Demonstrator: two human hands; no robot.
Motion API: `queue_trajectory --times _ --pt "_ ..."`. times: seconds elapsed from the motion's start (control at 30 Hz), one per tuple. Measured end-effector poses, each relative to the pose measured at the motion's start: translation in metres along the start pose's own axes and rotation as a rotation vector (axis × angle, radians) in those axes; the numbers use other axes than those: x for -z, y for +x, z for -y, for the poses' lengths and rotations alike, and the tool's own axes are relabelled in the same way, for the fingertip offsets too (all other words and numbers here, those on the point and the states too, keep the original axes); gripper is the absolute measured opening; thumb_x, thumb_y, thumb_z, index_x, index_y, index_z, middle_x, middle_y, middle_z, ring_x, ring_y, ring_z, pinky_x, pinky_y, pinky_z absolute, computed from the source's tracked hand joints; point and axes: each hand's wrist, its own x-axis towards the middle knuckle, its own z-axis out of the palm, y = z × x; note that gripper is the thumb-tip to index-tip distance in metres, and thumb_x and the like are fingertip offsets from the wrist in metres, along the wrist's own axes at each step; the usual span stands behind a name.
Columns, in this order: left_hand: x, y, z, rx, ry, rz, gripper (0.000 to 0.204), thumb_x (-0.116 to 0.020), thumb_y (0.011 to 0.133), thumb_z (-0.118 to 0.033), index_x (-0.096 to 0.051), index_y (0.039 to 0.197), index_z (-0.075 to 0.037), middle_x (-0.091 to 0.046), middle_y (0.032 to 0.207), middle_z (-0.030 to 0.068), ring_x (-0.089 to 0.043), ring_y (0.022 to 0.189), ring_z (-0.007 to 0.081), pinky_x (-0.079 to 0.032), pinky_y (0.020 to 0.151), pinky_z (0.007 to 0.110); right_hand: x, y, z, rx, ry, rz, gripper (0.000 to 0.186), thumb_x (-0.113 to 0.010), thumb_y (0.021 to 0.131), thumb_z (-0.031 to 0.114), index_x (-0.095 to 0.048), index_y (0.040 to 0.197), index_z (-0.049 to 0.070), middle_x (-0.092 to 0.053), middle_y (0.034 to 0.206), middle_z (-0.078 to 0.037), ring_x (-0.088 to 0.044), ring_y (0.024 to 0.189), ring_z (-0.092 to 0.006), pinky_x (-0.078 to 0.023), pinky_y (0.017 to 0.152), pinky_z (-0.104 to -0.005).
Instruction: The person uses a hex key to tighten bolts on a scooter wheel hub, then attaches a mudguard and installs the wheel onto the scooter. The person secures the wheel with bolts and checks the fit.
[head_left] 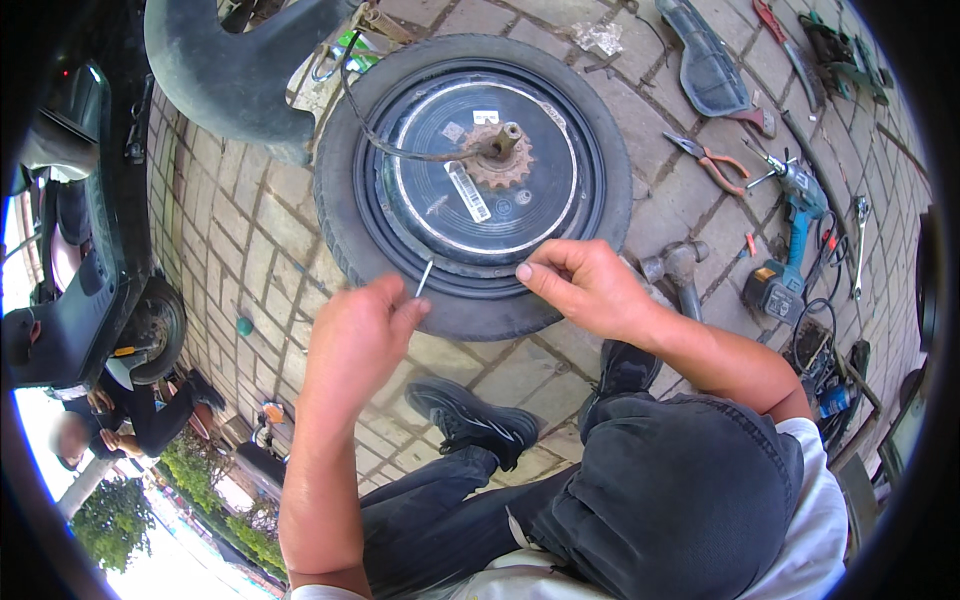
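Note:
A black tyre (345, 190) lies flat on the paving around a dark hub motor (420, 205). A rusty sprocket (497, 172) sits at its middle, with an axle standing up and a cable running off to the upper left. Over the wheel's near left side, my left hand (365, 335) is closed on a thin pale metal rod (425, 277), which points up toward the hub's rim. My right hand (585, 287) pinches with thumb and forefinger at the hub's near right edge. Whatever lies between those fingertips is too small to make out.
Orange-handled pliers (722, 172), a hammer (682, 268), a teal cordless drill (798, 215) and a wrench (860, 250) lie at the right. A dark plastic fender (235, 70) lies at the upper left. Beyond it stands a scooter (90, 300), with a person (120, 430) sitting near it.

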Motion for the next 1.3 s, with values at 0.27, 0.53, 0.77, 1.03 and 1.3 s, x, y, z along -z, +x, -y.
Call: queue_trajectory --times 0.27,0.53,0.77,1.03,1.3 --pt "-0.013 0.004 0.004 0.221 -0.190 0.087 0.036 -0.074 0.084 -0.031 -0.064 0.069 -0.001 -0.058 0.054 0.0066 -0.055 0.052 0.0124 -0.042 0.050 0.034 -0.018 0.026 0.015 0.756 -0.685 -0.088 0.015 -0.067 0.080 0.016 -0.066 0.093 0.008 -0.061 0.089 -0.006 -0.063 0.077 -0.0255 -0.048 0.063 -0.0371" --pt "-0.014 -0.008 0.004 0.217 -0.211 -0.144 0.034 -0.067 0.086 -0.037 -0.065 0.085 -0.003 -0.064 0.072 0.0197 -0.064 0.075 0.0399 -0.049 0.067 0.049 -0.041 0.050 0.035 1.081 -0.835 -0.117 0.034 -0.067 0.069 0.005 -0.067 0.102 -0.001 -0.058 0.089 -0.010 -0.055 0.078 -0.0276 -0.040 0.066 -0.0398" --pt "-0.074 -0.031 0.024 -0.035 -0.192 -0.600 0.032 -0.072 0.082 -0.019 -0.059 0.105 -0.002 -0.060 0.109 0.0168 -0.059 0.101 0.0348 -0.050 0.081 0.041 -0.050 0.046 0.033 1.066 -0.807 -0.085 0.029 -0.065 0.071 0.002 -0.067 0.100 -0.002 -0.055 0.088 -0.011 -0.051 0.076 -0.0291 -0.037 0.067 -0.0401" --pt "-0.077 -0.006 0.032 -0.177 -0.230 -0.873 0.038 -0.072 0.084 -0.019 -0.060 0.114 0.000 -0.052 0.135 0.0214 -0.044 0.133 0.0416 -0.039 0.108 0.047 -0.024 0.040 0.012 0.930 -0.784 -0.200 0.050 -0.070 0.067 0.004 -0.061 0.117 0.000 -0.055 0.117 -0.019 -0.053 0.109 -0.0382 -0.040 0.097 -0.0464" --pt "-0.073 -0.004 0.051 -0.113 -0.205 -0.854 0.037 -0.069 0.082 -0.018 -0.064 0.115 0.000 -0.059 0.129 0.0212 -0.057 0.118 0.0374 -0.042 0.104 0.045 -0.038 0.044 0.022 0.712 -0.955 -0.036 0.070 -0.080 0.069 0.031 -0.055 0.124 -0.006 -0.045 0.141 -0.024 -0.044 0.131 -0.0386 -0.037 0.106 -0.0487"
